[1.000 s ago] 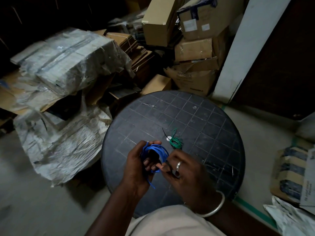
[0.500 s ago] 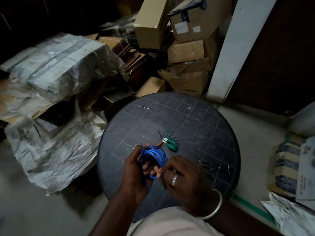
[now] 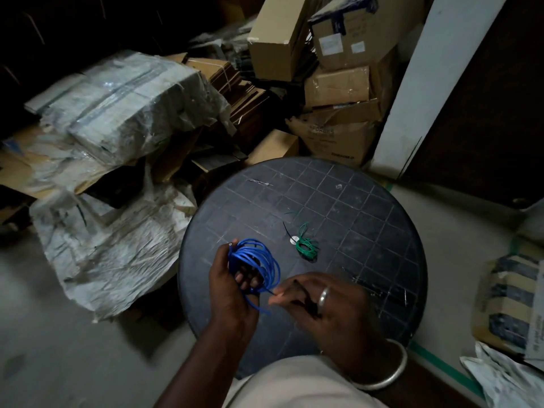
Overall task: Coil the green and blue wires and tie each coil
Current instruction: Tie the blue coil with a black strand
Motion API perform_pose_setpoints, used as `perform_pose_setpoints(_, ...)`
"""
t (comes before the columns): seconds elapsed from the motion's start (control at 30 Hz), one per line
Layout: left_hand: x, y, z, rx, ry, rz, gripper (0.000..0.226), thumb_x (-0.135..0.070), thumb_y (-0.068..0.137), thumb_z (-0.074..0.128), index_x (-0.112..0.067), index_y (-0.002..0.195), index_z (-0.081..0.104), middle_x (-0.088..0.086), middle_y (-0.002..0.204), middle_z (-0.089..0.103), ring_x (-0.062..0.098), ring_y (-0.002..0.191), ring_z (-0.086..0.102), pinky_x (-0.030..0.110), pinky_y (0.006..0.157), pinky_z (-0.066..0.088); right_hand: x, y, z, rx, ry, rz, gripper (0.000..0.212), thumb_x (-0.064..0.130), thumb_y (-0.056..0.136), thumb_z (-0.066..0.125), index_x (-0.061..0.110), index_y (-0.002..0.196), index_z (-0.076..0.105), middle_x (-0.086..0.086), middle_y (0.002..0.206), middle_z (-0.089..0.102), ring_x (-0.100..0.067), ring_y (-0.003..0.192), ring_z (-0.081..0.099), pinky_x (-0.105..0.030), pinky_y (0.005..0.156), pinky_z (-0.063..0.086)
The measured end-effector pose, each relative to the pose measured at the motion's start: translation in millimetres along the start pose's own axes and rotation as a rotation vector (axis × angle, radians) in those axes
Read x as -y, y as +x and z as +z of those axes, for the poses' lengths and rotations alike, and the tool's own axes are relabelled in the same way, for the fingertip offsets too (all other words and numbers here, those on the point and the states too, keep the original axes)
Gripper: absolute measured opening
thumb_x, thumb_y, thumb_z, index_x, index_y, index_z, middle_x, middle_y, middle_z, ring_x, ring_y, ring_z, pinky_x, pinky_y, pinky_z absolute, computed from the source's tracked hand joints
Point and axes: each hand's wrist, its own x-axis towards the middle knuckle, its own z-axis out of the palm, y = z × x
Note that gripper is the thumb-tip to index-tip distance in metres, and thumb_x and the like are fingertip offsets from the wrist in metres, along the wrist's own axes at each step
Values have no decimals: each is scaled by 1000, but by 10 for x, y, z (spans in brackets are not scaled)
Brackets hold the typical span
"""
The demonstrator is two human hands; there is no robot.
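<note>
My left hand [image 3: 232, 290] grips a coil of blue wire [image 3: 265, 259] over the near left part of the round black table [image 3: 368, 260]. A loose blue end hangs below my fingers. My right hand [image 3: 323, 304], with a ring and a bangle, sits just right of the coil and pinches a thin black tie between its fingertips; the tie looks blurred. The small green wire coil [image 3: 307, 247] lies on the table beyond my hands, with a black tie [image 3: 287, 229] and a small white disc beside it.
Cardboard boxes [image 3: 338, 83] are stacked behind the table. Plastic-wrapped bundles [image 3: 126, 104] and crumpled sheeting [image 3: 103, 245] fill the left. A white pillar [image 3: 426, 83] stands at the back right. More packages [image 3: 506, 298] lie on the floor to the right.
My right hand has pulled back slightly from the blue coil, opening a gap. The camera has shifted, so the table appears higher and closer.
</note>
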Motion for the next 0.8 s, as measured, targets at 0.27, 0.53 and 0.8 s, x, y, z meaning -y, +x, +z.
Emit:
perform_pose_setpoints(0.27, 9, 41, -42, -55, 171, 133, 36, -34, 98, 53, -20, 64, 53, -7, 38, 38, 7, 30, 35, 18, 33, 28, 114, 39, 29, -121, 302, 244, 16, 7, 74, 89, 15, 80, 75, 6, 83, 78, -10, 78, 76, -34, 67, 61)
perform_pose_setpoints(0.53, 74, 101, -92, -46, 270, 86, 27, -29, 88, 61, -22, 63, 62, -3, 50, 50, 15, 49, 50, 28, 54, 39, 92, 2, 83, 158, -157, -17, 24, 23, 97, 66, 10, 77, 66, -3, 80, 63, -18, 70, 62, -37, 61, 52)
perform_pose_setpoints(0.8, 77, 62, -92, 24, 249, 19, 18, -25, 84, 61, -20, 68, 62, 0, 59, 53, 16, 52, 53, 27, 55, 41, 161, 38, 61, 110, -37, 44, 17, 21, 93, 73, 11, 80, 70, 0, 85, 67, -13, 74, 65, -28, 67, 53)
